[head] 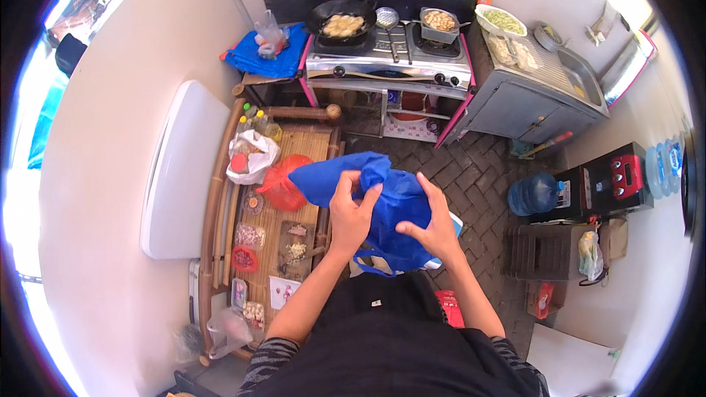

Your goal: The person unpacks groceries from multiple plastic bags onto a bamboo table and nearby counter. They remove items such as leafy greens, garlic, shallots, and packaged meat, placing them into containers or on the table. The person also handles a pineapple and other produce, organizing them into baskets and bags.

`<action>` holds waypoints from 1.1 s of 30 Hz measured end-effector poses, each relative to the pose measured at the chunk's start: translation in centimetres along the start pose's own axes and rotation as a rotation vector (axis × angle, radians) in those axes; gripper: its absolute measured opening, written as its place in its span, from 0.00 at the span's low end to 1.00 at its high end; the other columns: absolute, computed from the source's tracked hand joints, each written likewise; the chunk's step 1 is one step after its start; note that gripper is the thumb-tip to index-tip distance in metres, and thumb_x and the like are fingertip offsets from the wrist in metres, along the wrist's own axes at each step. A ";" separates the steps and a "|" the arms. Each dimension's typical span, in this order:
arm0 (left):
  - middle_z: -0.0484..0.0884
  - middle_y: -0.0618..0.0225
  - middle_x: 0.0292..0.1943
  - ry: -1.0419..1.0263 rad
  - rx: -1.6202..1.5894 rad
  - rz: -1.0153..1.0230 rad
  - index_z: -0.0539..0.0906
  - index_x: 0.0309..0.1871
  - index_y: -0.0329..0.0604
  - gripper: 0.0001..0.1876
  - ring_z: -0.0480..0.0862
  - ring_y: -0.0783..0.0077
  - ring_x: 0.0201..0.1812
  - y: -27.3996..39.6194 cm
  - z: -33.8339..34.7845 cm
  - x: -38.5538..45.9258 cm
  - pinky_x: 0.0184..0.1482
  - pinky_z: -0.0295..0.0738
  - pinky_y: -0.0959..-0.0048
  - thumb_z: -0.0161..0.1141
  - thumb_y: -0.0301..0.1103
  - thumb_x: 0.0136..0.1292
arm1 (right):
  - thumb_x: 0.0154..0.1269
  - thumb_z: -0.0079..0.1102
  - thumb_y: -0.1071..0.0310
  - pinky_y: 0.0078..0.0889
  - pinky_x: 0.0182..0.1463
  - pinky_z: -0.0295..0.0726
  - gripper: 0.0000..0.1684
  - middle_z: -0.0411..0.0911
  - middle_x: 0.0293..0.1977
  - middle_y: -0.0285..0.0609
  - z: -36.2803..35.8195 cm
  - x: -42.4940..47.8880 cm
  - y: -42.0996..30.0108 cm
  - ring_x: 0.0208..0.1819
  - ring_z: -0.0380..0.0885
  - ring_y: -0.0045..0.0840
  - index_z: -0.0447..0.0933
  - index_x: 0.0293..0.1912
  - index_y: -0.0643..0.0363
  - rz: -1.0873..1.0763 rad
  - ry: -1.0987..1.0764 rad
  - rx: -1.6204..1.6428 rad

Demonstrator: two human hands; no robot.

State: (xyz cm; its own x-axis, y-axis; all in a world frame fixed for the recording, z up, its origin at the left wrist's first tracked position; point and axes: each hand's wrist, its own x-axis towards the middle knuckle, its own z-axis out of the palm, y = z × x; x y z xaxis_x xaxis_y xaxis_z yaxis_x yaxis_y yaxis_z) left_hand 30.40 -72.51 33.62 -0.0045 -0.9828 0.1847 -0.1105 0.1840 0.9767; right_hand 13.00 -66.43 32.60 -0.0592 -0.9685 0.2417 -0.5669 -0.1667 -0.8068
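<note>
In front of my body hangs a blue fabric bag [400,204] with a loop handle at its lower side. My left hand [353,212] pinches a bunched fold of its cloth between thumb and fingers, and a loose flap sticks out to the left. My right hand [433,220] is at the bag's right side, thumb and fingers spread apart, seemingly against the cloth. Part of a light blue and white object [455,224] shows behind the right hand; what it is I cannot tell.
A bamboo bench [265,264] at left holds a red plastic bag [287,182], chopped ingredients and a cutting board [298,231]. Ahead, a gas stove [389,60] carries a wok [342,19] of frying food. A sink [582,74], water jug [534,194] and dispenser [616,179] stand right.
</note>
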 end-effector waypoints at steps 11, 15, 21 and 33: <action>0.74 0.76 0.31 0.198 -0.389 -0.010 0.75 0.51 0.39 0.12 0.69 0.87 0.30 1.4 -2.0 0.1 0.33 0.65 0.84 0.60 0.33 0.68 | 0.70 0.54 0.63 0.39 0.54 0.78 0.27 0.71 0.60 0.42 3.7 -12.4 11.2 0.61 0.70 0.28 0.64 0.65 0.57 0.918 0.008 0.713; 0.75 0.71 0.44 0.048 -0.267 -0.013 0.68 0.66 0.45 0.21 0.73 0.88 0.36 0.6 -2.6 -0.7 0.35 0.71 0.88 0.54 0.29 0.71 | 0.74 0.47 0.53 0.43 0.59 0.76 0.28 0.70 0.61 0.43 2.8 -10.4 8.0 0.61 0.71 0.33 0.64 0.65 0.57 1.036 0.078 1.259; 0.71 0.76 0.30 0.089 -0.359 -0.192 0.75 0.47 0.42 0.09 0.72 0.86 0.30 0.0 -3.8 -1.1 0.27 0.77 0.82 0.58 0.33 0.68 | 0.72 0.43 0.42 0.47 0.68 0.65 0.33 0.69 0.64 0.42 1.7 -10.2 8.9 0.64 0.68 0.37 0.65 0.66 0.56 0.766 0.279 1.516; 0.74 0.72 0.24 0.034 -0.104 -0.402 0.77 0.48 0.43 0.14 0.74 0.81 0.23 -7.8 -4.2 -7.1 0.28 0.75 0.76 0.64 0.36 0.62 | 0.57 0.62 0.78 0.33 0.61 0.73 0.37 0.73 0.58 0.40 -2.6 -7.4 5.2 0.57 0.74 0.28 0.62 0.66 0.57 0.600 0.070 0.783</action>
State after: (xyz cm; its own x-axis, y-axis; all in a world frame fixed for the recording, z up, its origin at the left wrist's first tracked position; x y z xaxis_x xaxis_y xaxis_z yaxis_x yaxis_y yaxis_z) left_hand 35.47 -66.87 25.15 0.0513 -0.9760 -0.2115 0.0039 -0.2116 0.9773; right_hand 8.33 -59.68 28.05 -0.2214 -0.9236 -0.3131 0.2756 0.2487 -0.9285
